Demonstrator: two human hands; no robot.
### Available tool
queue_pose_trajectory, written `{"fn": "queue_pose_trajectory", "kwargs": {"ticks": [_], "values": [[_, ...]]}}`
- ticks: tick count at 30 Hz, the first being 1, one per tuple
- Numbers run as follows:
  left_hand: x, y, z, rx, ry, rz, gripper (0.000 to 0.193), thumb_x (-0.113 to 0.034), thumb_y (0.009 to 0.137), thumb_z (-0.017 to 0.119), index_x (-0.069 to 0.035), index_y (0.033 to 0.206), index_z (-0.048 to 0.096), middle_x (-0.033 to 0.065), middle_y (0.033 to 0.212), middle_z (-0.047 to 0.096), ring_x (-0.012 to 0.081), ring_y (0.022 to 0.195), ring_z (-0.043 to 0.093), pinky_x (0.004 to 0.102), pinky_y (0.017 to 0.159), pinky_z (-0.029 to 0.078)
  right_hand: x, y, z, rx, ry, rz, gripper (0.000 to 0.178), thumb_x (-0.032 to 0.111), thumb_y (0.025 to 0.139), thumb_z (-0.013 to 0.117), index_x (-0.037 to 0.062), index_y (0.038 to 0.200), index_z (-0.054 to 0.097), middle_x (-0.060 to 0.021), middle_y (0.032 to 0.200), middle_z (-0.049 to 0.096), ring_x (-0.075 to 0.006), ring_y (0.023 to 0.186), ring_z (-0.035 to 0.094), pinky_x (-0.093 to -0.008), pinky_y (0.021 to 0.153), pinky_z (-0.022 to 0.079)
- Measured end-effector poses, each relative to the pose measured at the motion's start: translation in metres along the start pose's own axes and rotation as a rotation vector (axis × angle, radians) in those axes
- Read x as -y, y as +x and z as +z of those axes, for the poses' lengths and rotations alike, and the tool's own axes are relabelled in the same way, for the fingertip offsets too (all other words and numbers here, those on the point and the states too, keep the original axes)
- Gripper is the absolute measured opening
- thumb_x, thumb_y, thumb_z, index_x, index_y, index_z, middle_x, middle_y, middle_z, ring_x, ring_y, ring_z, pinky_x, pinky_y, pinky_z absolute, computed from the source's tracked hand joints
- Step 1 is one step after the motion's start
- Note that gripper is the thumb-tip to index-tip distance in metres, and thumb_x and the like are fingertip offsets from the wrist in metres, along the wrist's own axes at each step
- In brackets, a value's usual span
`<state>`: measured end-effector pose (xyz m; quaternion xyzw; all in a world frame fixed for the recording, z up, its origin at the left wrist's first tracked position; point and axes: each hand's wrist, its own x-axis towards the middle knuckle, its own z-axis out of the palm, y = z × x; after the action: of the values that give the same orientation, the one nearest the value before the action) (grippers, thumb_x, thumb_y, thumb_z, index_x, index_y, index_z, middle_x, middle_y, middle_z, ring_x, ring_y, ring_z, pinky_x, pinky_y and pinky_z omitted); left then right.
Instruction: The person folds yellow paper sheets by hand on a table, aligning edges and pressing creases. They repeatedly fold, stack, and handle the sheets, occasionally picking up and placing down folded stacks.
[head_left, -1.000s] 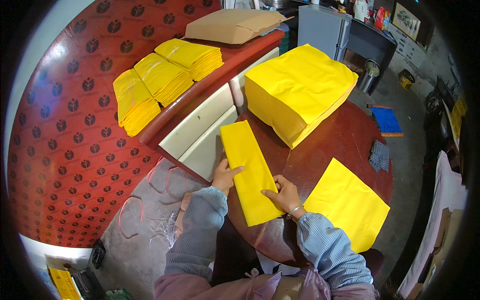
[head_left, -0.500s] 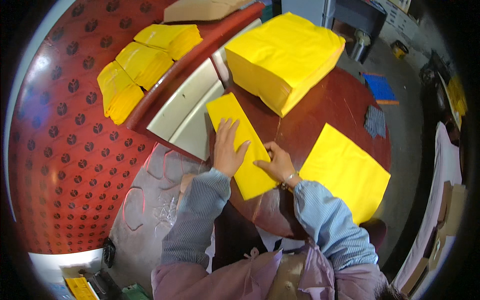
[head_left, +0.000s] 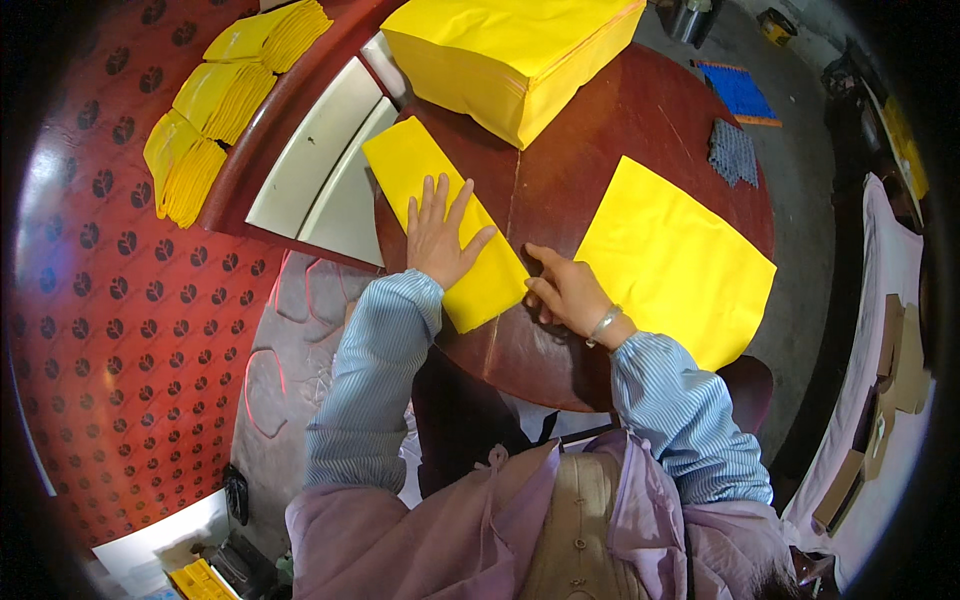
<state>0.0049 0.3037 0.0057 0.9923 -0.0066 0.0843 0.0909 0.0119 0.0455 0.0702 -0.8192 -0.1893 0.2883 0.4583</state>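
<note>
Left hand [head_left: 438,242]: spread flat on folded yellow sheet [head_left: 488,278], I'd press evenly
Right hand [head_left: 572,293]: half-curled beside it, nothing visibly held

No legible lettering, only emblems [head_left: 127,242] on red covering [head_left: 172,268]

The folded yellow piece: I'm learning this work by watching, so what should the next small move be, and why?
Perhaps slide the left hand toward the near end of the folded yellow piece, pressing lightly. That hand lies palm down with fingers spread across the middle, the near end is uncovered, and the right hand is off to the side.
</note>
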Motion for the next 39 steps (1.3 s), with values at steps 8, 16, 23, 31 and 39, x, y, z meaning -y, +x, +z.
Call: {"fn": "queue_pose_trajectory", "kwargs": {"ticks": [8,16,23,31,39], "values": [[-0.015,-0.002,-0.038,0.008,-0.140,-0.010,0.081,-0.049,0.101,0.070,-0.021,0.169,0.035,0.0212,0.177,0.022,0.0399,0.167,0.009,0.0608,0.132,0.006,-0.046,-0.114,-0.054,-0.307,0.067,-0.047,0.031,0.013,0.107,0.066,0.0033,0.136,0.071,-0.0094,0.085,0.075,-0.0158,0.070,0.070,-0.0288,0.068,0.057],[-0.172,-0.103,-0.251,0.215,-1.539,0.548,0.028,-0.002,0.080,0.084,0.000,0.105,0.072,0.0202,0.114,0.075,0.0326,0.109,0.072,0.0421,0.093,0.058,-0.115,-0.275,-0.067,-0.119,0.237,0.083,0.010,0.012,0.098,0.077,0.0016,0.098,0.079,-0.0036,0.086,0.076,-0.0086,0.080,0.070,-0.0270,0.073,0.056],[-0.254,-0.148,-0.352,0.099,-1.723,0.773,0.033,-0.009,0.100,0.074,-0.009,0.129,0.057,0.0067,0.095,0.074,0.0186,0.089,0.072,0.0281,0.079,0.057,-0.187,-0.244,0.033,0.290,-0.466,-0.196,0.018,0.021,0.095,0.069,0.0070,0.103,0.077,-0.0194,0.104,0.078,-0.0423,0.095,0.073,-0.0466,0.084,0.059],[-0.230,-0.108,-0.319,0.160,-1.710,0.735,0.016,-0.013,0.102,0.067,-0.006,0.114,0.060,0.0035,0.087,0.065,0.0210,0.087,0.065,0.0375,0.079,0.053,-0.215,-0.206,0.098,0.717,-0.736,-0.137,0.023,0.022,0.096,0.069,0.0048,0.110,0.076,-0.0195,0.108,0.077,-0.0386,0.100,0.074,-0.0456,0.087,0.059],[-0.177,-0.015,-0.185,-0.234,-1.596,-0.036,0.014,-0.009,0.111,0.056,0.001,0.120,0.058,0.0058,0.085,0.061,0.0205,0.085,0.062,0.0369,0.083,0.054,-0.239,-0.147,0.078,0.770,-0.726,-0.157,0.029,0.025,0.098,0.070,0.0026,0.115,0.075,-0.0187,0.109,0.077,-0.0352,0.102,0.074,-0.0436,0.089,0.059]]}}
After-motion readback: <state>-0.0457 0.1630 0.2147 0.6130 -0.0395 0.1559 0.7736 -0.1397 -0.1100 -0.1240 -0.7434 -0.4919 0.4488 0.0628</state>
